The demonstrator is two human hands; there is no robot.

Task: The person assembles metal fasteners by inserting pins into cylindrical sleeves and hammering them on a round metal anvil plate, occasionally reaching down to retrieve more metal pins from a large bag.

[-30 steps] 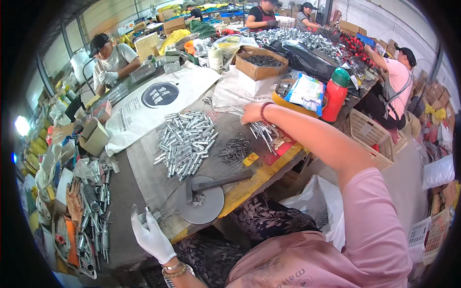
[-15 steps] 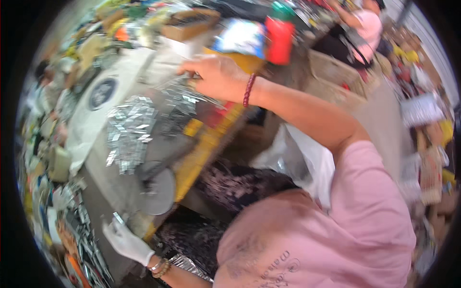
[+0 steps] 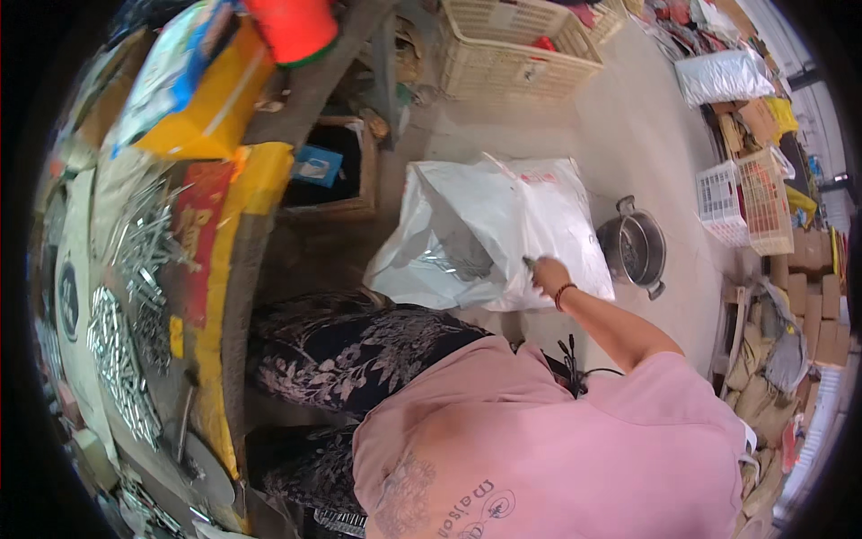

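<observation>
My right hand (image 3: 549, 277), with a dark red bead bracelet at its wrist, is at the open edge of a large white plastic bag (image 3: 566, 225) on the floor. Its fingers are closed on the bag's edge, and a small dark greenish patch shows at their tips. Inside the bag's mouth lie shiny metal pieces (image 3: 442, 260). Only a sliver of my left hand (image 3: 215, 532), in a white glove, shows at the lower left, with a small shiny metal piece (image 3: 200, 515) at its fingertips. Most of that hand is cut off.
On the workbench (image 3: 235, 359) to the left lie piles of shiny metal pieces (image 3: 121, 359) and a grey disc (image 3: 211, 476). A red bucket (image 3: 292, 27) and a yellow box (image 3: 211, 99) stand farther off. Beyond the bag are a metal pot (image 3: 633, 247) and a cream crate (image 3: 521, 58).
The view has swung right, away from the bench. My right hand has gone from above the metal pieces on the bench to the white bag. My left hand has mostly slipped out of view.
</observation>
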